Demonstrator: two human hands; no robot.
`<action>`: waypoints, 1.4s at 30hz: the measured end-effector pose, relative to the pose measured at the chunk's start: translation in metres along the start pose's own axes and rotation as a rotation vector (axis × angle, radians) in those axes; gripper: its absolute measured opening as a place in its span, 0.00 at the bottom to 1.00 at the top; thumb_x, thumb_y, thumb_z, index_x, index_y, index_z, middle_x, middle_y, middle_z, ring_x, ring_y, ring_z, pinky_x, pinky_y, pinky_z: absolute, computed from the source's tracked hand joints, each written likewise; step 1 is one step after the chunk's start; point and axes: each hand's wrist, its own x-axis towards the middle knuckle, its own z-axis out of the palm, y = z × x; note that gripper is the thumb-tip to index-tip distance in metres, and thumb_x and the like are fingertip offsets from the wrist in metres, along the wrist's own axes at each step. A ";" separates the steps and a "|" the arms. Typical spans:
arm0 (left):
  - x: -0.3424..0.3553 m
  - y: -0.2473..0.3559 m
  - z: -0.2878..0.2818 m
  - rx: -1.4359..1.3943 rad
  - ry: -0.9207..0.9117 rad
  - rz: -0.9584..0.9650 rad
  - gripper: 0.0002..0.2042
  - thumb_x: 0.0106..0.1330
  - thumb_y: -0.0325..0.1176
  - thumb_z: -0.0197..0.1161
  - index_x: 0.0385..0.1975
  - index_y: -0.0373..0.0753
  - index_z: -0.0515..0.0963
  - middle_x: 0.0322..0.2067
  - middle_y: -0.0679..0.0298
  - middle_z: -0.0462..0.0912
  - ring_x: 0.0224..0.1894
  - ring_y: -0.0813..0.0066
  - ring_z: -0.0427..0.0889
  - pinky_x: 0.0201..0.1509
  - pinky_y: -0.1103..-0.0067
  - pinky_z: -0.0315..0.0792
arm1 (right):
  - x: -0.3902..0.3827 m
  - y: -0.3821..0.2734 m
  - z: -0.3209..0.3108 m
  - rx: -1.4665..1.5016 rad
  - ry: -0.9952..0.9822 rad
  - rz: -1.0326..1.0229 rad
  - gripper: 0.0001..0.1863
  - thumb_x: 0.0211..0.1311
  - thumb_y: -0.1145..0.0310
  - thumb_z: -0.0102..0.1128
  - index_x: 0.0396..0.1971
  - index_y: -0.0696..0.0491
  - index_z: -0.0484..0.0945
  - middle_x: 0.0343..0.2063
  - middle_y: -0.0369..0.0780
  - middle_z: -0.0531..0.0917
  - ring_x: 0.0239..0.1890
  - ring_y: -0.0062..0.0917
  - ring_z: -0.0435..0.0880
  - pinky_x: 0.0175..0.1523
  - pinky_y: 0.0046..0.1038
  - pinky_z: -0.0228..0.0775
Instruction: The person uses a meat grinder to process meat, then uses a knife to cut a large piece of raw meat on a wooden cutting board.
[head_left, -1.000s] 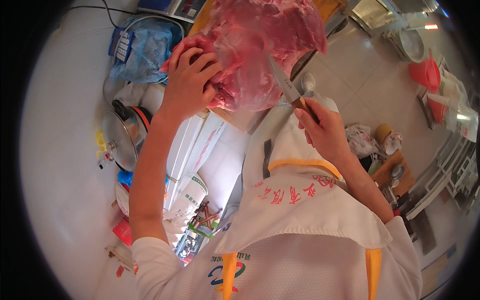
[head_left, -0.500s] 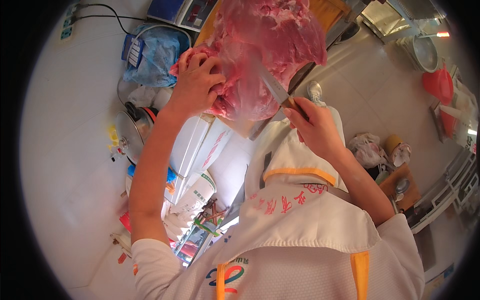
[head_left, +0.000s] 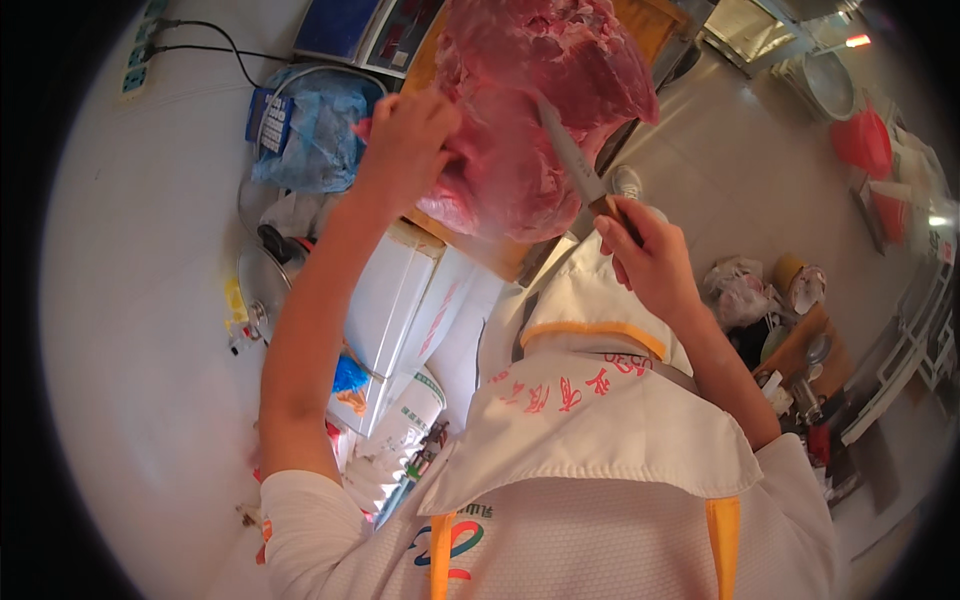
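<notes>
A large slab of raw red meat lies on a wooden board at the top of the view. My left hand is at its left edge, fingers curled into the meat and somewhat blurred. My right hand is closed around the wooden handle of a knife. The blade points up and to the left over the meat. Its tip is at the meat's surface; whether it cuts in I cannot tell.
Left of the meat sit a blue plastic bag and a blue box-shaped device. A lidded pot stands below them. On the right are a red basin, a metal bowl and a plastic bag.
My left hand has moved slightly up and right while staying at the meat's edge. The knife and my right hand have shifted a little right and down. The view has shifted slightly.
</notes>
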 end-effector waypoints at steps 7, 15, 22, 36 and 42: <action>-0.093 -0.007 -0.006 -0.128 0.038 0.125 0.18 0.57 0.18 0.66 0.46 0.43 0.84 0.52 0.65 0.83 0.60 0.60 0.79 0.76 0.60 0.64 | 0.007 0.013 0.081 -0.229 0.222 -0.140 0.30 0.59 0.63 0.81 0.56 0.56 0.73 0.33 0.39 0.82 0.35 0.28 0.84 0.42 0.33 0.77; -0.112 -0.005 0.004 -0.173 0.165 0.125 0.20 0.57 0.18 0.65 0.49 0.42 0.86 0.51 0.65 0.83 0.59 0.63 0.80 0.79 0.58 0.64 | 0.085 0.005 0.145 -0.434 0.413 -0.232 0.35 0.48 0.64 0.84 0.50 0.57 0.68 0.36 0.48 0.85 0.40 0.48 0.87 0.46 0.43 0.78; -0.109 -0.002 0.005 -0.165 0.229 0.099 0.17 0.59 0.16 0.63 0.47 0.41 0.86 0.49 0.64 0.83 0.57 0.63 0.81 0.78 0.58 0.64 | 0.110 0.007 0.124 -0.615 0.417 -0.354 0.28 0.51 0.66 0.78 0.48 0.56 0.72 0.38 0.49 0.87 0.43 0.50 0.87 0.48 0.47 0.78; -0.024 0.039 0.016 0.066 -0.103 0.142 0.16 0.58 0.34 0.72 0.47 0.42 0.86 0.50 0.65 0.84 0.61 0.63 0.76 0.71 0.60 0.61 | 0.113 0.031 0.099 -0.432 0.384 -0.380 0.23 0.51 0.68 0.77 0.45 0.55 0.75 0.33 0.46 0.87 0.39 0.44 0.88 0.46 0.42 0.78; -0.015 0.029 0.024 0.108 -0.074 0.115 0.10 0.53 0.33 0.73 0.36 0.44 0.89 0.47 0.64 0.81 0.59 0.61 0.75 0.70 0.61 0.61 | 0.109 0.037 0.094 -0.364 0.320 -0.337 0.25 0.50 0.69 0.79 0.44 0.57 0.74 0.33 0.47 0.86 0.40 0.46 0.87 0.47 0.43 0.78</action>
